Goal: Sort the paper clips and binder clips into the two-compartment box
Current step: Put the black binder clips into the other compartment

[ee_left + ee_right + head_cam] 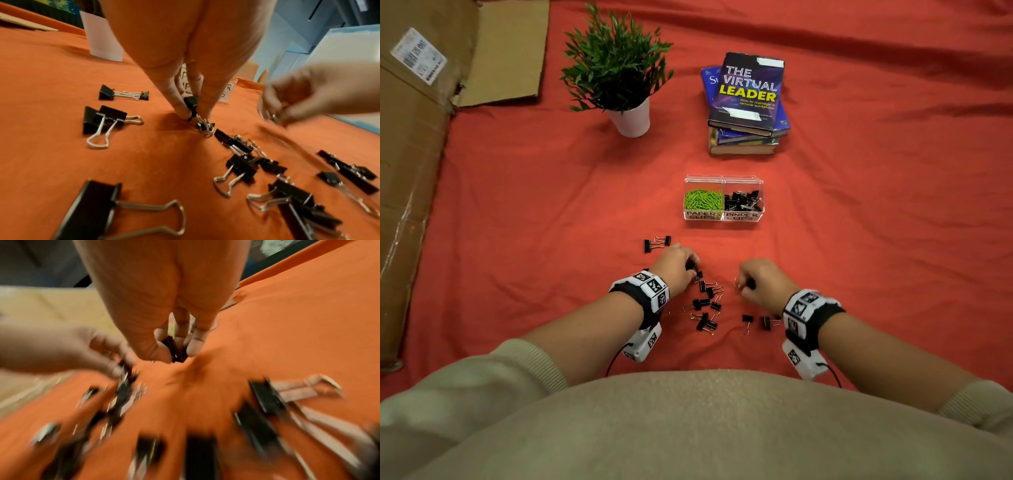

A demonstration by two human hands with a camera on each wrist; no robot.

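A clear two-compartment box stands mid-cloth, with green paper clips in its left half and black binder clips in its right half. Several loose black binder clips lie on the red cloth between my hands. My left hand pinches a binder clip at the top of that pile, fingertips down on the cloth. My right hand pinches another binder clip between thumb and fingers, close above the cloth; this view is blurred.
Two joined binder clips lie apart at the left of my left hand, two more near my right wrist. A potted plant, a stack of books and flattened cardboard lie farther back and left.
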